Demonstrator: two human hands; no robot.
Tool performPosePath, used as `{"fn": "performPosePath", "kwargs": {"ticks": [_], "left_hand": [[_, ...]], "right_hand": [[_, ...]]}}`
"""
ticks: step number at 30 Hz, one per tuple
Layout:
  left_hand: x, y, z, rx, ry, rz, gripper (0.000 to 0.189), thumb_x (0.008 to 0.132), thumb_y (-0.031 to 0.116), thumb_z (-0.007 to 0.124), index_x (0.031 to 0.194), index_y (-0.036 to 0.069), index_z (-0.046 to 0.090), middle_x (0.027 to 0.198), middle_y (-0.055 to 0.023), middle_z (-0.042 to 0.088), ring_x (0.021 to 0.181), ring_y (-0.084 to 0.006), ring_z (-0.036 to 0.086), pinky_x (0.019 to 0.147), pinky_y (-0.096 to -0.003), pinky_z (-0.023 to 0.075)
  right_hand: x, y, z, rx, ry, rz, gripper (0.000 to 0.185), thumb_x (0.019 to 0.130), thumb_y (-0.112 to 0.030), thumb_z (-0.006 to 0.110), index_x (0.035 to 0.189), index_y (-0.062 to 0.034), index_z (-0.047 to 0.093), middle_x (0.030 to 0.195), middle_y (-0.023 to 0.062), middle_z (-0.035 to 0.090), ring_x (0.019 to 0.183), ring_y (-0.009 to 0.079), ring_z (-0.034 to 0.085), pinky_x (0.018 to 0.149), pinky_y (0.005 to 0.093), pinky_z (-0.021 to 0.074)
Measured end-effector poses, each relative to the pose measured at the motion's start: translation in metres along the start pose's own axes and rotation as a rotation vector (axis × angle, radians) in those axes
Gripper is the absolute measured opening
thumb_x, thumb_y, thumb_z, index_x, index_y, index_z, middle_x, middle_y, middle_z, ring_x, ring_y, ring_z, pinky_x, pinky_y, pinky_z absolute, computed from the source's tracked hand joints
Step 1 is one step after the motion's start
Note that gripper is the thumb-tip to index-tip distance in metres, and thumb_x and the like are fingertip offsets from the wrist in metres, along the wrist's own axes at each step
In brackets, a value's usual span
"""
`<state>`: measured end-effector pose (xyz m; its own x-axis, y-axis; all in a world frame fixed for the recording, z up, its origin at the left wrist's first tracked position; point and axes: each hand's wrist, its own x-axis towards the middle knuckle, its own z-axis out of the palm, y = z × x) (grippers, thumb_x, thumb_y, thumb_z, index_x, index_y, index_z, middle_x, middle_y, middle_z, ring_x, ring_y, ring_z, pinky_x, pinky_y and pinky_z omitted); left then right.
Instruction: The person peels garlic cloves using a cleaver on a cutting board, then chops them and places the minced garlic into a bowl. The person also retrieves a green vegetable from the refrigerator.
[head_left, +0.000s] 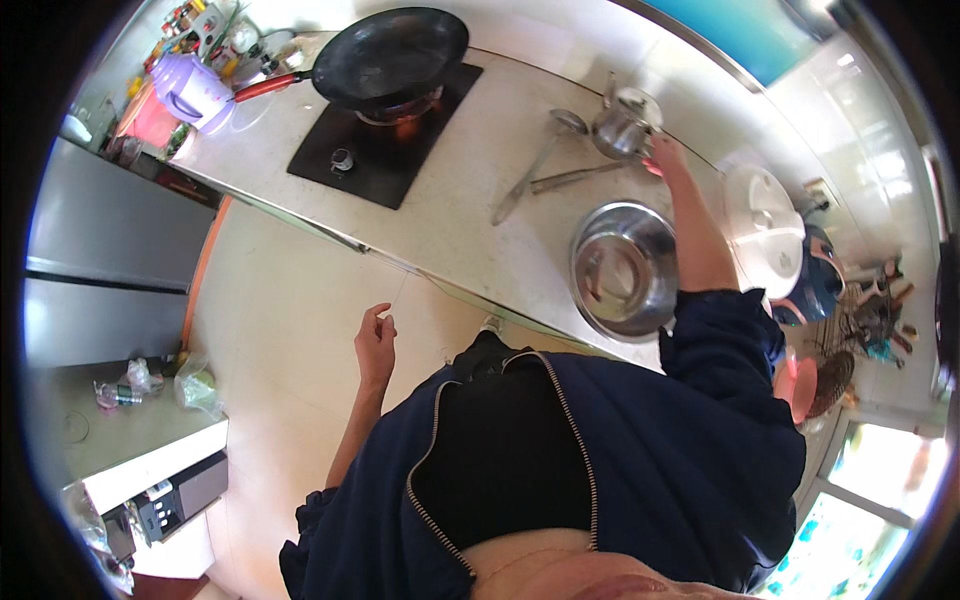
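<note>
My right hand (665, 156) reaches across the counter and grips the handle side of a small stainless-steel pot (616, 129) near the back wall. The fingers partly hide that handle. My left hand (375, 343) hangs above the floor, empty, with its fingers loosely curled and apart. Left of the pot lies a metal ladle (534, 171), and beside it a second metal utensil (574, 178) whose far end runs towards the pot. Under my right forearm stands a wide stainless-steel basin (589, 251) near the counter's front edge; what is in it is unclear.
A black wok (390, 60) with a red handle (266, 88) sits over a glowing burner on the black cooktop (375, 169). Left of it stands a purple jug (193, 94). A white lidded appliance (763, 232) and a utensil rack (874, 311) line the right. A refrigerator (120, 217) stands left.
</note>
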<state>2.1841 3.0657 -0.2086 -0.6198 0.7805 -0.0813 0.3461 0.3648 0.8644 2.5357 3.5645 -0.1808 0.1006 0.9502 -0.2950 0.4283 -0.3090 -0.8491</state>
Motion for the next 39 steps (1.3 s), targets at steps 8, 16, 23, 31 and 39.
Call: {"fn": "performPosePath", "kwargs": {"ticks": [8,16,23,31,39], "left_hand": [[0.057,-0.003,-0.01,-0.154,0.03,-0.272,0.02,0.088,0.01,0.051,0.105,0.006,0.059,0.065,-0.0029,0.056,0.058,-0.0092,0.051,0.053,-0.0238,0.0417],[0.117,-0.007,-0.013,-0.061,-0.111,-0.191,0.021,0.085,0.01,0.053,0.105,0.006,0.059,0.066,-0.0057,0.059,0.054,-0.0104,0.051,0.052,-0.0258,0.0425],[0.168,-0.027,-0.036,-0.056,-0.205,-0.101,0.022,0.086,0.01,0.052,0.107,0.008,0.059,0.069,-0.0064,0.06,0.054,-0.011,0.053,0.052,-0.0256,0.0444],[0.212,-0.036,-0.044,-0.021,-0.38,-0.054,0.023,0.086,0.008,0.053,0.108,0.008,0.058,0.069,-0.0045,0.058,0.057,-0.0102,0.053,0.053,-0.025,0.0449],[0.229,-0.018,-0.001,-0.155,-0.509,0.088,0.023,0.083,0.01,0.055,0.106,0.008,0.058,0.071,-0.0072,0.059,0.063,-0.0148,0.057,0.059,-0.0281,0.0461]], "right_hand": [[-0.002,0.024,0.012,0.415,-0.236,0.033,0.033,0.086,-0.037,0.06,0.068,-0.0126,0.046,0.055,-0.0019,0.04,0.046,0.0109,0.042,0.04,0.0237,0.0338],[-0.024,0.015,0.046,0.402,-0.038,-0.105,0.038,0.087,-0.035,0.059,0.06,-0.0148,0.042,0.051,-0.0041,0.035,0.041,0.0071,0.03,0.038,0.0238,0.0224],[-0.057,0.009,0.055,0.356,0.105,-0.104,0.039,0.085,-0.037,0.06,0.058,-0.014,0.043,0.049,-0.0035,0.036,0.042,0.0074,0.032,0.039,0.0246,0.0236],[-0.094,-0.015,0.072,0.442,0.154,-0.088,0.031,0.086,-0.032,0.059,0.064,-0.0103,0.051,0.053,-0.003,0.039,0.046,0.0066,0.034,0.042,0.0233,0.0253],[-0.129,-0.058,0.062,0.333,0.113,-0.145,0.033,0.088,-0.03,0.058,0.062,-0.0128,0.048,0.053,-0.0047,0.036,0.045,0.0054,0.029,0.042,0.0238,0.0217]]}}
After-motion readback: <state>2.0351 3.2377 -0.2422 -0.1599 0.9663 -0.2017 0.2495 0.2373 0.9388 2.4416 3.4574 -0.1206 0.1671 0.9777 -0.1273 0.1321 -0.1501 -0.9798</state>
